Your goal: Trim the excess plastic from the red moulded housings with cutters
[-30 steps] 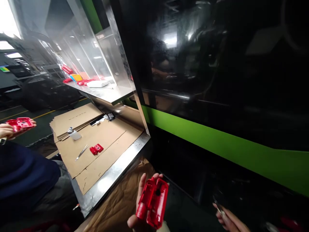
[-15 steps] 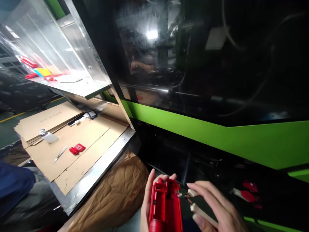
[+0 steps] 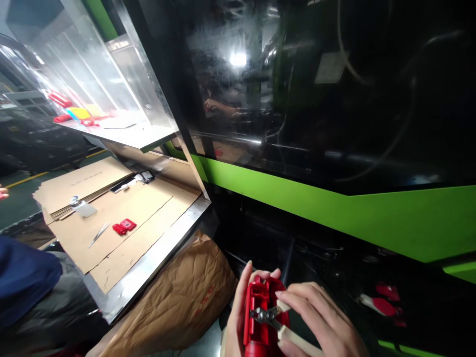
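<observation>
My left hand is wrapped round a red moulded plastic part at the bottom of the view, fingers curled over its top edge. My right hand grips small cutters with pale handles, and the metal jaws rest on the red part's inner face. Both hands sit low in front of the dark, green-striped machine.
A steel-edged bench covered with cardboard holds a small red part, tweezers and a small bottle. A brown paper sack lies below it. More red pieces lie at right. A co-worker's blue sleeve is at left.
My right hand came in from the lower right and brought the cutters onto the red part. The view swung slightly; the co-worker's hand with a red part left the view.
</observation>
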Demonstrator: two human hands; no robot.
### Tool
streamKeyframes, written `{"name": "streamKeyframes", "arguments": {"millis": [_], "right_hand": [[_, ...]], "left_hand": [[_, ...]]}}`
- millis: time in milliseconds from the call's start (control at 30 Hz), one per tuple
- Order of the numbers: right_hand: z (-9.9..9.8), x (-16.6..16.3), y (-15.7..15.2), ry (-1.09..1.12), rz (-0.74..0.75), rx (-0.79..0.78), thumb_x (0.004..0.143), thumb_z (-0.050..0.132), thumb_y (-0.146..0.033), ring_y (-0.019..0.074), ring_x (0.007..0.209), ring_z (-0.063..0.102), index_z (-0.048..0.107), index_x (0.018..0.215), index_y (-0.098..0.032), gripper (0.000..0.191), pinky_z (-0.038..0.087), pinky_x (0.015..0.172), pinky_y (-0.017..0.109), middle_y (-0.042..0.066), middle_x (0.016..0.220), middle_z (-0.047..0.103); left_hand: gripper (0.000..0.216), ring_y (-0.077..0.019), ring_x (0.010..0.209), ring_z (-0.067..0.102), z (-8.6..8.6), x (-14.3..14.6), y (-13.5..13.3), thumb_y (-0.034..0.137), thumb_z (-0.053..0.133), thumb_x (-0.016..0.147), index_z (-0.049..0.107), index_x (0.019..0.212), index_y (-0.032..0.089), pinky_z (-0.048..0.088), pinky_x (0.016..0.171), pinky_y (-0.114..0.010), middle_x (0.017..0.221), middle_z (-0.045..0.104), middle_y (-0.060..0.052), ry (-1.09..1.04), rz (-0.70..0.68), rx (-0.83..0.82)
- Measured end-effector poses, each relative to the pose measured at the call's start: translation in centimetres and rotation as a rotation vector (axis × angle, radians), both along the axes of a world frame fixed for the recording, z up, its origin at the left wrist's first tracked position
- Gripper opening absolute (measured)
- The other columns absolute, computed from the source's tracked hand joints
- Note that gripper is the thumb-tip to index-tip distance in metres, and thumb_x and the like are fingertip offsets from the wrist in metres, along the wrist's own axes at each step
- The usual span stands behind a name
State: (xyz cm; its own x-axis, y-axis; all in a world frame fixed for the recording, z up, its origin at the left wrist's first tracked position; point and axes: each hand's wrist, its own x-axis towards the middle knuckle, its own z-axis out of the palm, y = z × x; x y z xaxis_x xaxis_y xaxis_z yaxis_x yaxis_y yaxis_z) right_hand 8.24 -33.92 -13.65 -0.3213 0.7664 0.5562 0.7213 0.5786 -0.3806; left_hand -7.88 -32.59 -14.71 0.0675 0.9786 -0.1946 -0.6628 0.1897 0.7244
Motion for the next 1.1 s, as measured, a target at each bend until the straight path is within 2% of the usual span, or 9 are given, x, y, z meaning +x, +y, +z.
{"name": "streamKeyframes", "arguments": {"millis": [100,300,500,633,733,833,900,1000,1100], "right_hand": [[0.2,-0.1,0.1,-0.012,0.004,0.023,0.094,0.061,-0.033,0.02,0.098,0.065,0.059,0.124,-0.013,0.036,0.059,0.084,0.029,0.011,0.107,0.066],[0.4,-0.1,0.4,-0.11,-0.011,0.048,0.091,0.062,-0.033,0.0213,0.1,0.065,0.06,0.126,-0.015,0.039,0.06,0.084,0.032,0.01,0.11,0.066],[0.3,-0.3,0.3,-0.133,-0.03,0.078,0.089,0.061,-0.031,0.0225,0.098,0.064,0.062,0.124,-0.017,0.038,0.059,0.082,0.035,0.008,0.109,0.068],[0.2,-0.2,0.2,-0.139,-0.034,0.086,0.09,0.059,-0.032,0.0224,0.092,0.065,0.063,0.122,-0.018,0.035,0.058,0.078,0.035,0.007,0.106,0.069],[0.1,-0.4,0.4,-0.105,-0.02,0.087,0.093,0.055,-0.03,0.0207,0.081,0.064,0.064,0.115,-0.017,0.027,0.055,0.071,0.034,0.006,0.095,0.069],[-0.1,-1.0,0.6,-0.028,-0.023,0.117,0.098,0.049,-0.03,0.0182,0.067,0.059,0.064,0.103,-0.016,0.021,0.052,0.061,0.031,0.004,0.076,0.063],[-0.4,-1.3,0.6,0.025,-0.025,0.115,0.099,0.05,-0.03,0.0171,0.064,0.056,0.064,0.099,-0.016,0.02,0.05,0.057,0.029,0.003,0.072,0.059],[-0.9,-1.2,0.3,0.091,0.001,0.047,0.096,0.056,-0.027,0.0166,0.068,0.058,0.062,0.104,-0.015,0.016,0.051,0.06,0.029,0.003,0.077,0.06],[-1.2,-0.5,0.2,0.114,0.026,0.027,0.093,0.061,-0.027,0.0189,0.083,0.062,0.059,0.115,-0.012,0.026,0.056,0.071,0.031,0.007,0.091,0.064]], "left_hand": [[0.043,-0.0364,0.123,0.061,0.1,-0.1,-0.1,0.037,0.083,0.079,0.072,0.12,0.038,0.058,0.097,-0.034,0.118,0.069,-0.006,-0.025,-0.008,0.006],[0.045,-0.0376,0.125,0.06,-0.4,-0.5,-0.2,0.033,0.083,0.078,0.072,0.122,0.036,0.052,0.106,-0.045,0.122,0.069,-0.007,-0.083,-0.046,-0.003],[0.044,-0.0338,0.122,0.062,-0.5,-0.6,-0.3,0.034,0.082,0.08,0.071,0.122,0.036,0.056,0.102,-0.038,0.119,0.069,-0.004,-0.053,-0.043,0.018],[0.05,-0.0333,0.125,0.059,-1.4,-1.0,-0.2,0.034,0.08,0.081,0.067,0.129,0.036,0.051,0.108,-0.036,0.124,0.066,-0.004,0.005,-0.101,0.096],[0.056,-0.0338,0.126,0.057,-2.1,-1.2,-0.1,0.035,0.081,0.079,0.065,0.133,0.035,0.049,0.11,-0.037,0.126,0.064,-0.004,-0.026,-0.14,0.109],[0.05,-0.031,0.12,0.06,-2.1,-1.1,0.1,0.031,0.079,0.08,0.068,0.129,0.035,0.051,0.107,-0.037,0.123,0.064,-0.005,-0.037,-0.118,0.057],[0.047,-0.0303,0.118,0.062,-1.9,-0.8,0.3,0.031,0.08,0.08,0.07,0.125,0.036,0.051,0.107,-0.038,0.119,0.066,-0.004,-0.052,-0.097,0.023],[0.047,-0.0323,0.116,0.064,-1.6,-0.5,0.5,0.032,0.085,0.075,0.073,0.12,0.036,0.053,0.104,-0.04,0.116,0.069,-0.004,-0.078,-0.101,-0.03],[0.047,-0.0337,0.115,0.065,-1.8,-0.2,0.4,0.031,0.083,0.078,0.07,0.124,0.035,0.053,0.104,-0.047,0.119,0.069,-0.006,-0.114,-0.102,-0.019]]}}
